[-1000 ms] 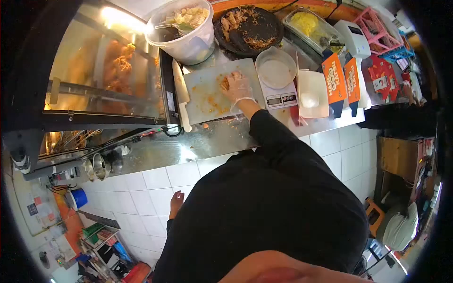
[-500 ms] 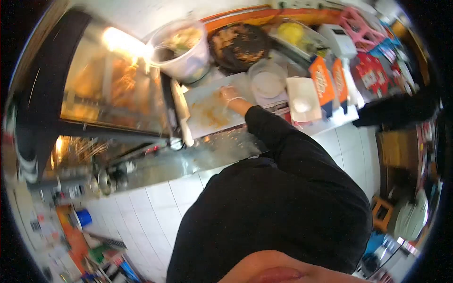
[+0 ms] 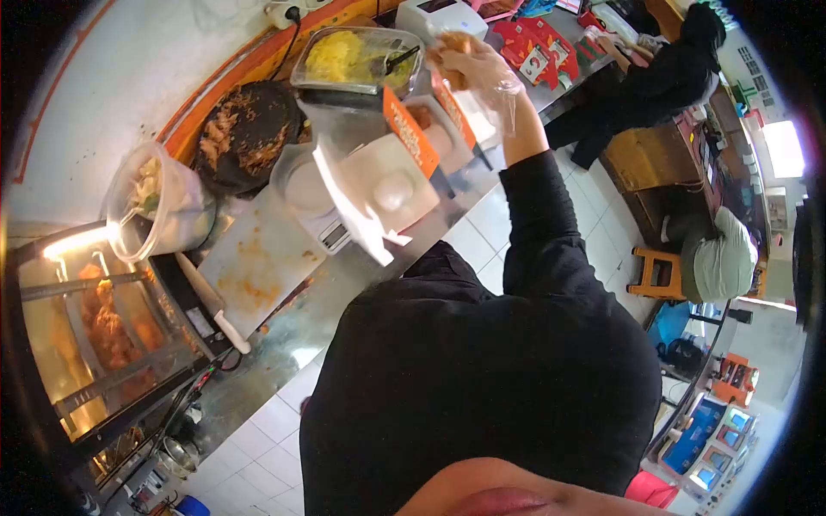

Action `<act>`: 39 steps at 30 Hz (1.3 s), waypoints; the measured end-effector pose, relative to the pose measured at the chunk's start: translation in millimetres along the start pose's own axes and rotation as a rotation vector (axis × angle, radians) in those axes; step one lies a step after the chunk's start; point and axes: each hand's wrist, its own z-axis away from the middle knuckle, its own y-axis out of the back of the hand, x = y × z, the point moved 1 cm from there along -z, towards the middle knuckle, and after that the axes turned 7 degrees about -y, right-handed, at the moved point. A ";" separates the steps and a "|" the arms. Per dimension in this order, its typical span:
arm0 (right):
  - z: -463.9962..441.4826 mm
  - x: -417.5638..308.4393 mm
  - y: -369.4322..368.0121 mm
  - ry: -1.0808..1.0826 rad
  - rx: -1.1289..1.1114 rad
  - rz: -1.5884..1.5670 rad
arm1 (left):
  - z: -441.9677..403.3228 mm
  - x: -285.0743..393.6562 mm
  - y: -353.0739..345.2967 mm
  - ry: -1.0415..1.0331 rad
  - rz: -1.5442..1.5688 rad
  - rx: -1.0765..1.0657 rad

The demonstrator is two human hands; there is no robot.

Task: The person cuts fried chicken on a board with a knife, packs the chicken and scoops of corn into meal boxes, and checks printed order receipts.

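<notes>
One metal counter [image 3: 282,346], right hand [image 3: 478,67] above it, borders white tiles [image 3: 268,430].

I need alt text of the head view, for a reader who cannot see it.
The person's right hand, in a clear glove, holds brown food near open boxes with orange panels on a counter. Farther left are a container of yellow food, a stained cutting board and a knife.
</notes>
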 end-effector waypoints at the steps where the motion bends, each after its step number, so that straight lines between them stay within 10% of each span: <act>1: -46.3 33.6 48.1 0.114 -0.155 0.687 | -6.2 14.6 -5.4 -0.028 -0.045 0.015; 2: -92.4 83.2 88.8 0.238 -0.314 1.373 | -11.0 30.5 -12.5 -0.101 -0.144 0.026; 5: -155.1 239.5 155.8 0.174 -0.267 1.446 | -25.6 80.8 -44.2 -0.280 -0.406 0.118; 7: -87.1 132.6 100.2 -0.285 -0.047 1.251 | -16.4 159.4 -54.9 -0.002 0.212 0.124; 11: -103.2 170.2 133.7 -0.209 -0.149 0.860 | -4.8 262.1 -83.7 0.005 0.464 -0.079; 15: -114.7 185.9 166.4 -0.202 -0.477 0.833 | 17.2 298.7 -113.0 0.079 0.343 -0.117; 30: -101.7 170.6 128.0 -0.215 -0.237 1.245 | 31.7 270.0 -136.6 0.120 0.325 -0.055; 33: -107.1 173.5 148.3 -0.106 -0.263 1.112 | 37.5 382.8 -103.0 0.175 0.264 0.066; 39: -96.3 160.3 168.8 -0.206 -0.212 0.727 | 31.8 355.7 -146.0 0.174 0.495 0.007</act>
